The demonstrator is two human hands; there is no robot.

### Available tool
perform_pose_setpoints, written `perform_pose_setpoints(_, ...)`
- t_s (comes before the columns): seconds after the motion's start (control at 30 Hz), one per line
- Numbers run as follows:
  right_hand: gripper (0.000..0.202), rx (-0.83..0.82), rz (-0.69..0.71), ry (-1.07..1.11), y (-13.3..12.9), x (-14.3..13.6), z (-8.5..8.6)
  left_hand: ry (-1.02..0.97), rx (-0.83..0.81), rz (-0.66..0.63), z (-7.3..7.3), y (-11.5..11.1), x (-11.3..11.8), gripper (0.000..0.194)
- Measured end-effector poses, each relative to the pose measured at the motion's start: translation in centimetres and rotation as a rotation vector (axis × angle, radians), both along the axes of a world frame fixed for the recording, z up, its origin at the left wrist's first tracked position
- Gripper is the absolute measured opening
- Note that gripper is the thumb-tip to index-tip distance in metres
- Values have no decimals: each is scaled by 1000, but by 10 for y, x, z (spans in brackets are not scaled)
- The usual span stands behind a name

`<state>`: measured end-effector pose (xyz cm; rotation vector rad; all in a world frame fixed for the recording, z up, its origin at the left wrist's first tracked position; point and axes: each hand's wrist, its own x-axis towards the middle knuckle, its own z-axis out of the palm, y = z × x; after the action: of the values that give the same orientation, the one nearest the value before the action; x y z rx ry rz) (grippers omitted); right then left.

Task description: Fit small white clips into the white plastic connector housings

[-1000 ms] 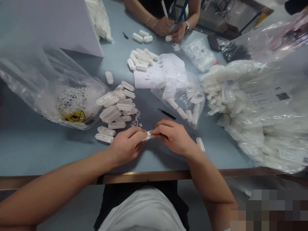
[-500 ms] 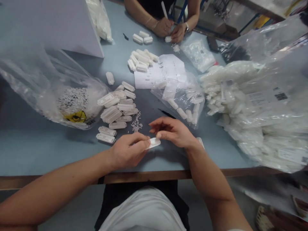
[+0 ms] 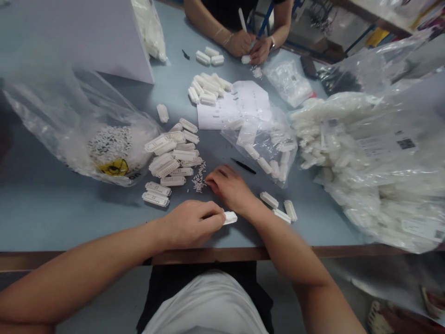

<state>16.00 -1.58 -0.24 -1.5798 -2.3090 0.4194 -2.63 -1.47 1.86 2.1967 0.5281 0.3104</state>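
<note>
My left hand [image 3: 194,224] pinches a small white plastic case [image 3: 230,217] near the table's front edge, the case's free end sticking out past the thumb and fingers. Ahead of it, my right hand [image 3: 232,189] reaches down to a scattered heap of tiny white pins [image 3: 199,180]. Its fingertips are drawn together at the heap's right edge, and whatever lies between them is too small to make out. Left of the pins is a stack of white slotted plastic cases [image 3: 166,157]. Several similar white cases [image 3: 269,200] rest to the right of my right forearm.
A black pen [image 3: 244,166] lies beyond my right hand. A clear bag of pins [image 3: 111,144] stands left, and large bags of white parts [image 3: 375,153] fill the right. Across the table, a co-worker's hands [image 3: 252,48] hold a pen and a white piece near a printed sheet [image 3: 212,118].
My right hand has left the white case and moved forward and left to the pins. My left hand, still gripping the case, has shifted slightly right and nearer the table edge.
</note>
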Motion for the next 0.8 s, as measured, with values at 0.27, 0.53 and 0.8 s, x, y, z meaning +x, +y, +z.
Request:
perform_pose_setpoints(0.27, 19, 35, -4, 48, -2, 7, 0, -125, 470, -75, -12, 0, -1, 19)
perform_pose_setpoints(0.53, 11, -41, -133, 286, -3, 16, 4, -231, 446, 28, -17, 2, -2, 10)
perform_pose_setpoints(0.8, 14, -127, -267, 592, -9, 31, 22, -151, 338, 386, -10, 11, 0, 10)
